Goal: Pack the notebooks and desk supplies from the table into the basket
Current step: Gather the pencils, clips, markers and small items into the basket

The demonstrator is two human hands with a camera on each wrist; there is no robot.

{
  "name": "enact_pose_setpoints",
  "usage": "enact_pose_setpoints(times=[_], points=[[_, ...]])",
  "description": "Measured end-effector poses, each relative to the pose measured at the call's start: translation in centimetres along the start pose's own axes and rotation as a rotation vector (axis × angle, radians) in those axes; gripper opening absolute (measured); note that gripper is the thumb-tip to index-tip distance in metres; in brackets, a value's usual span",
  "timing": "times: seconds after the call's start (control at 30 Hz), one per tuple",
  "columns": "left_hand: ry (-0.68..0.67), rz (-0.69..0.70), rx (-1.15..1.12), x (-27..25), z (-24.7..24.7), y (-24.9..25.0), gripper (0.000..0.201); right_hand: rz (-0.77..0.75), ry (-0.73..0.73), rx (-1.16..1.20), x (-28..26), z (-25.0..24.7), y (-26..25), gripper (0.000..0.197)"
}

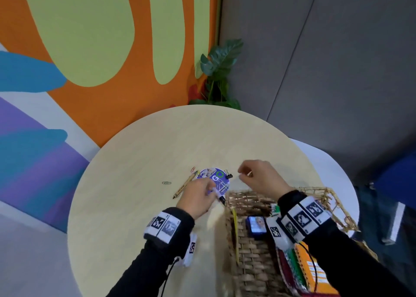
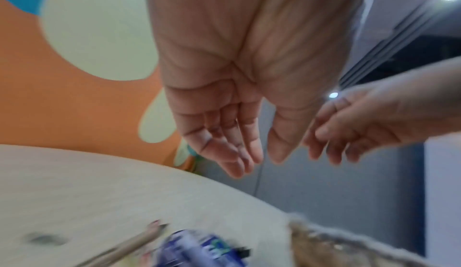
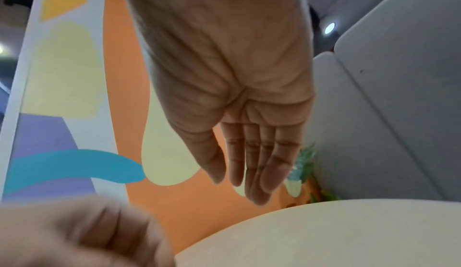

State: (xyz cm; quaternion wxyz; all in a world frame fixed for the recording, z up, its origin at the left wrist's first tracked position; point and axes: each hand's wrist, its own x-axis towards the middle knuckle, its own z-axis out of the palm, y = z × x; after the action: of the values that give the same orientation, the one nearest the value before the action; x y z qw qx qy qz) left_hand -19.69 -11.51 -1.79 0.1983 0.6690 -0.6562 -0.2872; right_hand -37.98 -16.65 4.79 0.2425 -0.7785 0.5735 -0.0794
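Tan wicker basket [image 1: 249, 251], orange notebook [image 1: 315, 272], purple-blue round sticker [image 1: 212, 177], pale wood table [image 1: 135, 206].

Rough woven wicker basket [image 1: 247, 251], smooth matt pale wood-look table [image 1: 135, 206], glossy phone screen [image 1: 256, 226]

Wicker basket [image 1: 247, 251] beside round sticker [image 1: 213, 175]

I see wide bare room across the far half and left side of the round pale wooden tabletop [image 1: 139, 152]. Near its middle a blue round disc [image 1: 213, 179], a wooden pencil [image 1: 185, 187] and a small wire paperclip [image 1: 166, 183] lie in the way. The woven wicker basket [image 1: 247, 251] blocks the near right edge.
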Motion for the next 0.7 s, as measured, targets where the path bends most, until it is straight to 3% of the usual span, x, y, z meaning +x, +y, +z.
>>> enact_pose_setpoints(times=[0.1,0.23,0.33,0.4,0.5,0.57,0.63,0.7], points=[[-0.001,-0.16,0.05,0.1,-0.6,-4.9,0.018,-0.018,-0.107,-0.01,5.4,1.0,-4.4,0.019],[-0.022,-0.299,0.113,0.5,-0.6,-9.4,0.011,0.051,-0.381,-0.242,11.7,5.0,-7.7,0.025],[-0.023,-0.34,0.118,1.1,-0.1,-11.3,0.026,0.066,-0.605,-0.49,13.7,7.9,-7.5,0.017],[-0.001,-0.354,0.112,1.6,0.1,-12.0,0.028,0.059,-0.67,-0.617,13.3,7.8,-8.5,0.011],[0.013,-0.345,0.127,2.6,0.3,-12.4,0.029,0.046,-0.7,-0.564,12.5,7.0,-10.3,0.035],[0.022,-0.305,0.141,3.4,0.6,-12.6,0.031,-0.01,-0.764,-0.68,13.2,7.4,-10.4,0.043],[0.034,-0.263,0.167,4.4,1.1,-12.4,0.032,0.078,-0.863,-0.805,14.1,7.8,-10.4,0.035],[0.001,-0.254,0.198,5.5,1.5,-11.7,0.034,0.105,-0.871,-0.811,14.2,8.2,-10.0,0.016]])
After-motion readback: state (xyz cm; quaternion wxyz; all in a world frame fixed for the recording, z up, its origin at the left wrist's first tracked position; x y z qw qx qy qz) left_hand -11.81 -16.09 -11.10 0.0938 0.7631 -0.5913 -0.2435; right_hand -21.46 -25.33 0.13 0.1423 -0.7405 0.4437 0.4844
